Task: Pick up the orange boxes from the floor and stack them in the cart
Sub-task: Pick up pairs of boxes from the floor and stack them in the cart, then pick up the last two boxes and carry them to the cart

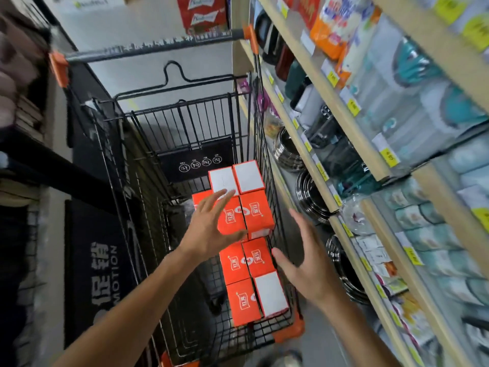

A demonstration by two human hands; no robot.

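Observation:
Several orange boxes [256, 211] with white ends are stacked along the right side of the black wire cart [148, 165]. The upper stack stands toward the cart's far end, and a lower row of orange boxes [248, 284] lies nearer its front. My left hand [211, 223] hovers open over the upper stack, fingers spread, holding nothing. Over the cart's right rim, beside the lower boxes, my right hand [304, 260] is open and empty too. No box on the floor is in view.
Wooden shelves [352, 229] run close along the cart's right side, holding steel bowls [309, 192], packets and cloths. A dark promotion sign [103, 271] stands on the left. The cart's handle bar [148, 47] with orange ends is at the top.

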